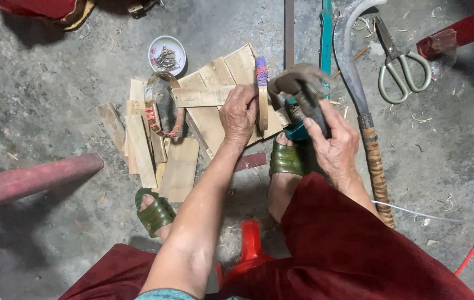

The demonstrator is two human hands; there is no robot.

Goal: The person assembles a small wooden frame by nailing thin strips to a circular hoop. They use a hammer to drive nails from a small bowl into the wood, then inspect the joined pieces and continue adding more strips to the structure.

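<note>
The left hand [238,115] pinches an upright curved bamboo strip [262,105], its long axis twelve-to-six. At three o'clock, just beside it, the right hand [332,145] grips a hammer [298,83].

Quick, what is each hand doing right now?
Left hand: closed on a bamboo ring.
Right hand: closed on a hammer.
</note>
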